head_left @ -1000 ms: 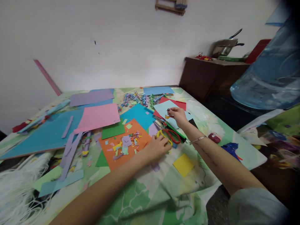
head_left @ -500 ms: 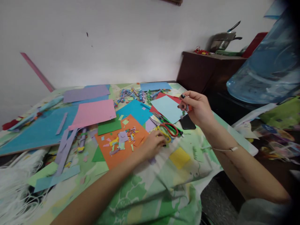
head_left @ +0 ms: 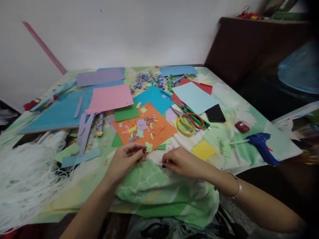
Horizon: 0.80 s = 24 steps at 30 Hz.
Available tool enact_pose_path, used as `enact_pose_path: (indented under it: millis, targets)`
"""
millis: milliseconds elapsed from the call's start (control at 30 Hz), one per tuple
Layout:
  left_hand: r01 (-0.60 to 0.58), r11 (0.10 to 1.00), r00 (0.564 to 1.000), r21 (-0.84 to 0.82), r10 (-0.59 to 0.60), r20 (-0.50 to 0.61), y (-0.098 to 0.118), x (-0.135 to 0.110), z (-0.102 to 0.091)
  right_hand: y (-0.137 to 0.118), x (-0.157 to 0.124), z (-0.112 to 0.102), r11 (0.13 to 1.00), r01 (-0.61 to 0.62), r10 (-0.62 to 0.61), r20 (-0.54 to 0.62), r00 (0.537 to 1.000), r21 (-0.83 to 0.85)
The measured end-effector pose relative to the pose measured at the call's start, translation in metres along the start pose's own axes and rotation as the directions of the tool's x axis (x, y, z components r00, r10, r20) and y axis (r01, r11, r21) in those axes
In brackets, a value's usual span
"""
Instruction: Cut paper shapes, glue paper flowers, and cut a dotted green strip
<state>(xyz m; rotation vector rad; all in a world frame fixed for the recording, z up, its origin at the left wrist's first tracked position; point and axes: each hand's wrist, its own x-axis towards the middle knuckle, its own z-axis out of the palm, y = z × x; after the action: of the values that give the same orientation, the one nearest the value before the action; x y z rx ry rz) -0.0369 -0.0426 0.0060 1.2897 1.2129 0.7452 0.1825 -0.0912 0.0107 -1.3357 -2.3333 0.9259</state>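
Observation:
My left hand (head_left: 127, 160) is closed in a pinch over the lower corner of an orange paper sheet (head_left: 163, 128). A small light green paper cut-out (head_left: 149, 146) shows at its thumb and fingertips. My right hand (head_left: 180, 162) is beside it, fingers curled and thumb pressed in; a thin pale bit shows at the tips, too small to name. Scissors (head_left: 185, 125) with yellow and red handles lie beyond the right hand. A yellow paper square (head_left: 203, 150) is close to that hand. Paper scraps (head_left: 142, 124) are scattered over the orange sheet.
A blue glue gun (head_left: 261, 146) lies at the table's right edge, near a dark red object (head_left: 243, 126) and a black phone (head_left: 216, 113). White cord (head_left: 32, 182) is heaped at left. Pink paper (head_left: 109, 97) and a light blue sheet (head_left: 194, 97) lie farther back.
My right hand has come down and in from its raised place at right, near my left hand. My left hand has drawn back from the scissors. The view has tilted down.

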Motion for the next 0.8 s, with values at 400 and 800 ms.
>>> enact_pose_path:
  millis: [400,800]
  targets:
    - [-0.057,0.953,0.998,0.296,0.054,0.018,-0.007,0.003,0.034,0.015,-0.053,-0.030,0.995,-0.060,0.028,-0.337,0.941,-0.085]
    - [-0.087,0.860,0.990,0.502,0.129,-0.051,-0.012,0.006,0.055,0.097,-0.172,-0.028,0.398,-0.908,0.363,-0.886,0.287,-0.132]
